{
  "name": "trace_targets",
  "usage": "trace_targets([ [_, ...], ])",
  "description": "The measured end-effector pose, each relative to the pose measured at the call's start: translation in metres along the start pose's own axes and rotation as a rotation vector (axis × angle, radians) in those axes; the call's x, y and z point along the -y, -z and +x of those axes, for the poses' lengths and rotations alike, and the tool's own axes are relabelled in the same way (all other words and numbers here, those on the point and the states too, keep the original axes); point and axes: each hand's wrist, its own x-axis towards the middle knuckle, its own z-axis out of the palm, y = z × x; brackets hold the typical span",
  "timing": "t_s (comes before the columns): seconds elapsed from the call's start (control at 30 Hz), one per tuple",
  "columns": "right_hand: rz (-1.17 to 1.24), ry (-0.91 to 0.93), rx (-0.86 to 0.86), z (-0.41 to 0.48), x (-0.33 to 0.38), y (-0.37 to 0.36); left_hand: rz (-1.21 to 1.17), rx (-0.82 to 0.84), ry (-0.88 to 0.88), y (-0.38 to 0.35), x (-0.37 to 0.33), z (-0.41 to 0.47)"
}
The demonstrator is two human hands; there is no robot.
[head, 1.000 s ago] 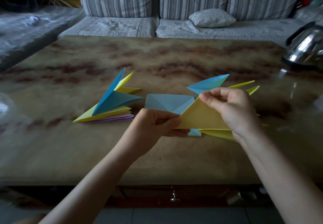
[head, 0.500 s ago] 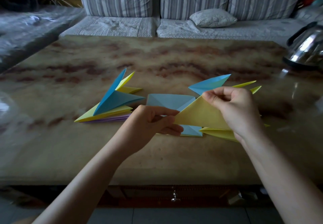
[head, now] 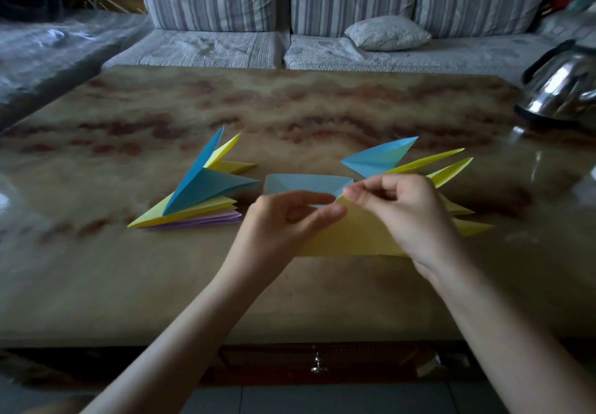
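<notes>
A folded yellow paper (head: 351,239) lies in front of me over the marble table (head: 290,116), its upper corner raised. My left hand (head: 283,223) pinches that corner from the left with thumb and fingers. My right hand (head: 409,216) pinches the same corner from the right and covers the paper's right part. Behind the hands lies a flat light-blue folded sheet (head: 306,183).
A stack of folded blue, yellow and purple papers (head: 200,194) sits to the left. Blue and yellow pointed folds (head: 383,158) stick out behind my right hand. A steel kettle (head: 564,87) stands at the right edge. A striped sofa with a cushion (head: 387,32) is behind the table.
The yellow paper has come down lower and flatter toward the table's near side. Both hands have met at its top corner; my left hand moved right and up to pinch there.
</notes>
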Motion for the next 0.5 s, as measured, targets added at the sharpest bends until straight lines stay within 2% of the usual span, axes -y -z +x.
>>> trace_targets([
  [0.17, 0.039, -0.016, 0.074, -0.004, 0.001, -0.002, 0.088, -0.09, -0.011, -0.004, 0.007, 0.002],
  [0.3, 0.082, -0.108, 0.246, -0.004, 0.004, 0.008, 0.049, -0.118, -0.021, 0.002, 0.003, 0.003],
  [0.5, 0.062, -0.113, 0.214, -0.005, 0.002, 0.007, -0.016, -0.071, -0.015, 0.005, -0.001, 0.002],
])
